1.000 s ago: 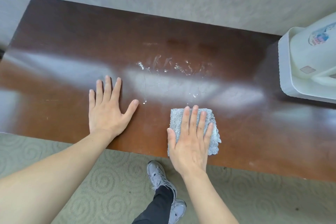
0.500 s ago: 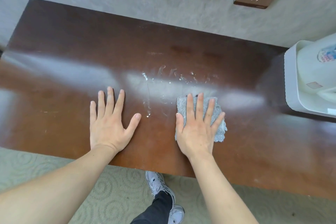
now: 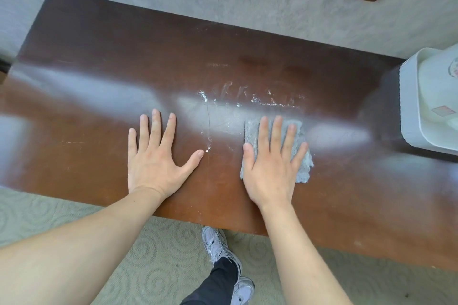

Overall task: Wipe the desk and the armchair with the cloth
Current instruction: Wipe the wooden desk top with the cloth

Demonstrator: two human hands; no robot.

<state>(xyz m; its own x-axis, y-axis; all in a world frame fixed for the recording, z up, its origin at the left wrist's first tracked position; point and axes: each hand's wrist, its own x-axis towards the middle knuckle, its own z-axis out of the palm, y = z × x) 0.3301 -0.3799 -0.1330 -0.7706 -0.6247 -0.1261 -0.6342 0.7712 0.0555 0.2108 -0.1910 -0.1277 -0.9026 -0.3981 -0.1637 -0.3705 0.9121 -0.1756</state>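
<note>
Right hand: the right hand (image 3: pixel 271 161) lies flat on the cloth (image 3: pixel 301 156), fingers straight and slightly spread, palm pressing down. Likely so the whole pad is driven against the wood for a wiping stroke.
Left hand: the left hand (image 3: pixel 158 156) is flat on the bare desk (image 3: pixel 99 69), fingers apart, holding nothing. It looks like a brace that takes the person's weight while leaning over the front edge.
Cloth: small, grey and fuzzy, folded to a rough square with ragged edges. It sits near the front edge, right of the desk's middle, mostly covered by the hand; its right side and far edge show.
Residue: white specks and smears (image 3: pixel 260 99) lie just beyond the cloth toward the back edge, with a few more (image 3: pixel 207 141) between the hands, by the left thumb.
Desk: dark glossy brown wood, with pale glare bands.
Tray: a white tray (image 3: pixel 421 106) sits at the right end.
Progress: judged early; residue remains and no armchair is in view.
</note>
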